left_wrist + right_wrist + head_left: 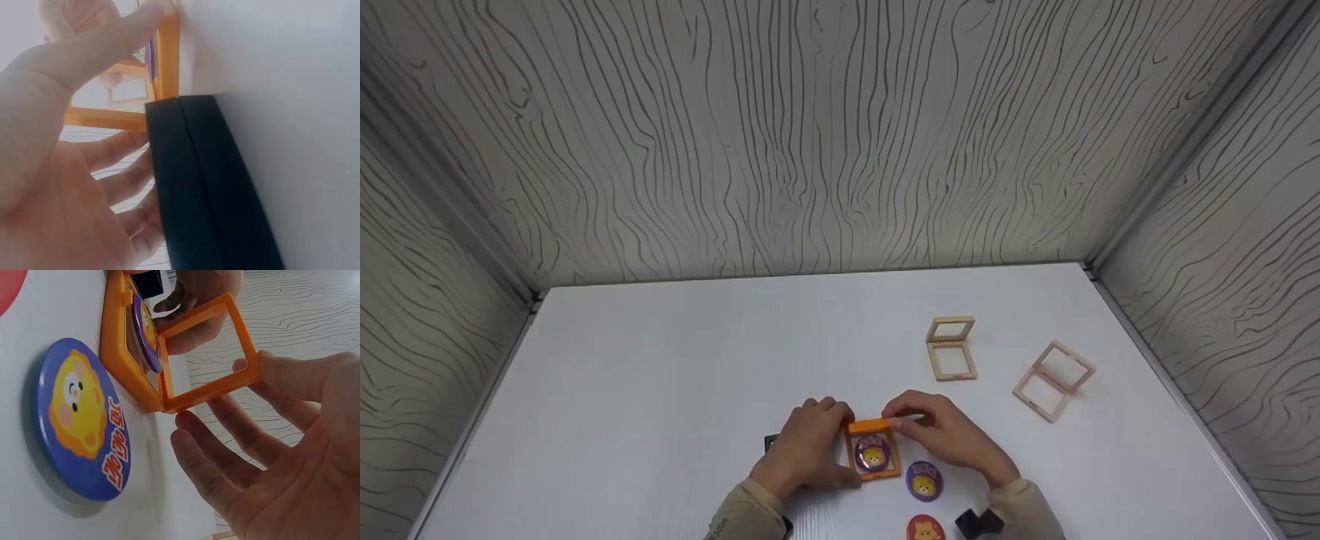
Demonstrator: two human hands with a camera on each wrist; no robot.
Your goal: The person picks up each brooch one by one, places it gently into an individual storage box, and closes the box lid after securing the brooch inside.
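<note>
Standing open on the white table is an orange display case [895,463], its clear-windowed lid [245,340] raised on the hinge. A round purple bear badge [873,454] lies inside the base. My left hand [806,448] grips the case from the left, thumb at the front edge and fingers toward the back. At the free edge of the lid, my right hand [950,435] pinches with thumb and fingertip, the other fingers spread below it. Beside the case, a blue-purple bear badge [79,419] lies face up on the table.
A red badge [925,528] is at the near edge of view. Two more open cases, one light tan [952,377] and one pale pink [1054,381], stand farther right. A black block [197,180] sits by the left hand. Wood-patterned walls [810,150] enclose the table.
</note>
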